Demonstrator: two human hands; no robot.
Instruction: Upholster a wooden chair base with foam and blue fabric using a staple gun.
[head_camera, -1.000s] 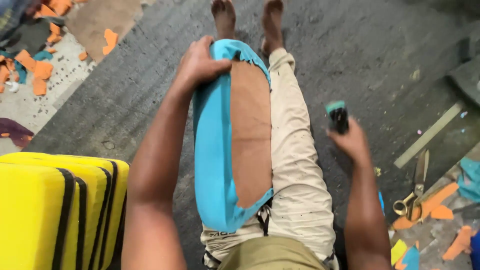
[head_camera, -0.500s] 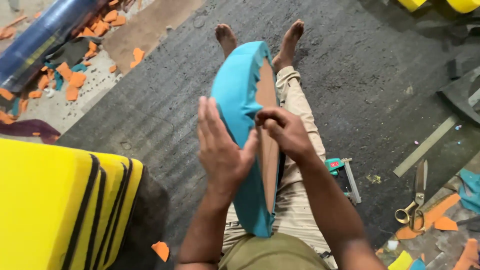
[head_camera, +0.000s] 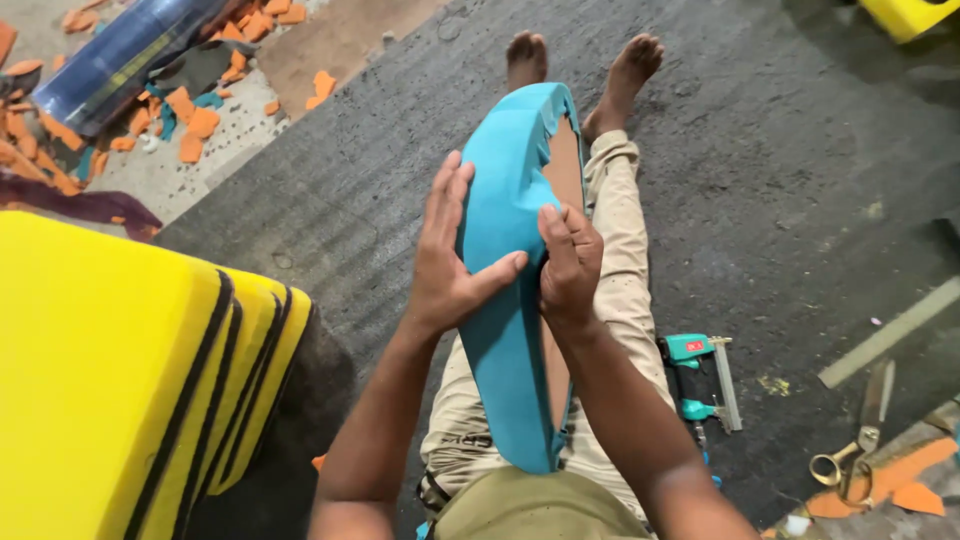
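A long teal-covered cushion panel (head_camera: 510, 200) with a brown board back rests edge-up on my outstretched legs. My left hand (head_camera: 450, 250) lies flat against its teal side, fingers spread, thumb pressing the fabric. My right hand (head_camera: 568, 262) grips the edge of the teal fabric, pulling it over the board's rim. A teal staple gun (head_camera: 700, 375) lies on the dark mat beside my right leg, out of either hand.
Yellow cushions with black piping (head_camera: 130, 370) are stacked at the left. Scissors (head_camera: 860, 440) lie at the right among orange scraps. Orange and teal offcuts (head_camera: 190, 110) and a blue roll (head_camera: 110, 55) lie at the upper left. A wooden strip (head_camera: 890, 330) lies right.
My right hand put the staple gun down beside my leg and moved onto the cushion's edge. The panel turned from lying flat to standing on edge, and my left hand slid onto its teal side.
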